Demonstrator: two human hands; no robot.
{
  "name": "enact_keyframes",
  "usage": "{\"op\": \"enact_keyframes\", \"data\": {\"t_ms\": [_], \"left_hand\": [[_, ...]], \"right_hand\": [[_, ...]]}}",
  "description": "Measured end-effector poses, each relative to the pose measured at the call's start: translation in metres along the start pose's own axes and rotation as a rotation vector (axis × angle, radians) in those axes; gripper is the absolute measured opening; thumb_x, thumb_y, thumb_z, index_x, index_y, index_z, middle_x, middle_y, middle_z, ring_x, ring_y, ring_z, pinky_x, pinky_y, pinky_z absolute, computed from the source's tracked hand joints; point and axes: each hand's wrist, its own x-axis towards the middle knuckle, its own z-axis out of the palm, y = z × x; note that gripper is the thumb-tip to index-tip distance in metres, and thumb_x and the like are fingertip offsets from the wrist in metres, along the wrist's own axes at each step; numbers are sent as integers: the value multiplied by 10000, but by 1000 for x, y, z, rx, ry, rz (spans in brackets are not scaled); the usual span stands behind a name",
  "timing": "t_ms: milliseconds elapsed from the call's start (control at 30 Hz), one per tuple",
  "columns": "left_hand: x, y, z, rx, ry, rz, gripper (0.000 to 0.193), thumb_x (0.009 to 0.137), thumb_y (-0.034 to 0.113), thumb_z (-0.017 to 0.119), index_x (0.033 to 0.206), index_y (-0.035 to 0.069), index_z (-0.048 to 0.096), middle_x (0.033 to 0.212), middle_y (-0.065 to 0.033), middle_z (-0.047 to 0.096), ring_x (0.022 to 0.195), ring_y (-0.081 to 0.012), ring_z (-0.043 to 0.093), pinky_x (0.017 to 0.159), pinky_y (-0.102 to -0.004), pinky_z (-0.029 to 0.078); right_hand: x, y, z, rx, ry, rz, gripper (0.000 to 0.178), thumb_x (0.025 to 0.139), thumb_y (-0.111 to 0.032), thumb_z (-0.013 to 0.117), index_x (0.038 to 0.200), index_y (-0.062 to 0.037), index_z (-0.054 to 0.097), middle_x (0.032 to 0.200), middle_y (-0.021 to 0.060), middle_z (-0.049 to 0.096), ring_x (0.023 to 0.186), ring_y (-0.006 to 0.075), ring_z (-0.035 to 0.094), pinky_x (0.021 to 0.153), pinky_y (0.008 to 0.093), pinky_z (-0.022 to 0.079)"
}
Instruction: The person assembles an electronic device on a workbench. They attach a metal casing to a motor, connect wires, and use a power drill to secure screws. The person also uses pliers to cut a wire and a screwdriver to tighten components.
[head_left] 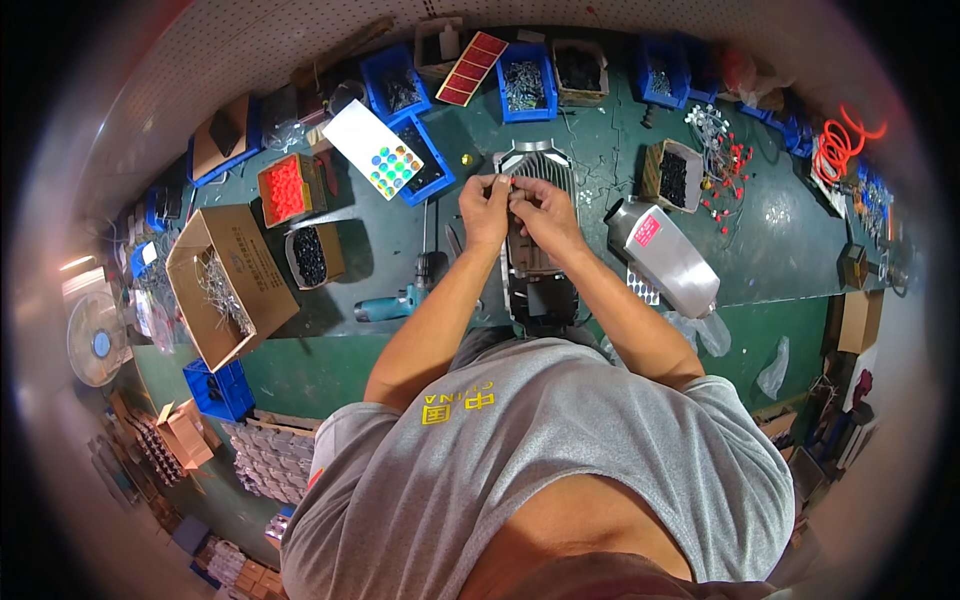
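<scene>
My left hand (485, 212) and my right hand (549, 216) meet over a ribbed metal housing (555, 172) that lies lengthwise in front of me. Both are closed, thumbs and fingertips pinched close together. Whatever sits between the fingertips is too small to make out. The housing's far end has silver fins; its near end (548, 300) is dark, close to the table's front edge. To the right of my right forearm lies a smooth silver metal cover (672, 262) with a red label. A teal power drill (392, 303) rests left of my left forearm.
Around the green table (390, 240) stand a cardboard box of wires (245, 240), a box of red caps (287, 188) and boxes of black parts (308, 255). Blue bins of screws (526, 85) line the back. A sticker sheet (372, 150) lies across a blue bin. Red-tipped wires (722, 165) spread at right.
</scene>
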Motion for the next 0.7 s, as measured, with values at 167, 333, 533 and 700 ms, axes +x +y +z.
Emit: {"op": "enact_keyframes", "data": {"t_ms": [167,333,533,700], "left_hand": [[-1,17,-3,406,20,108,242,910,212,773,903,-2,662,864,-141,717,758,-240,682,710,-390,536],[0,35,3,729,5,251,263,884,260,769,860,36,633,859,-157,704,813,-379,688,704,-474,529],[4,40,-30,405,-28,254,332,919,232,804,1083,-23,668,947,-121,741,827,-166,687,751,-329,551],[21,57,-120,426,132,185,163,947,96,715,1041,-35,701,908,-83,732,829,-120,665,766,-292,541]], "right_hand": [[0,10,-5,27,140,-165,396,940,-19,615,1328,52,586,1017,66,694,810,120,670,628,257,571],[9,21,-4,-147,255,-387,300,914,-7,627,1209,44,648,1002,110,722,852,160,704,752,320,585],[18,27,2,-324,330,-574,275,898,3,628,1169,26,666,1009,150,724,901,240,712,822,353,565],[19,39,0,-322,295,-613,297,921,-21,649,1214,30,660,1098,157,708,983,247,704,887,358,561]]}}
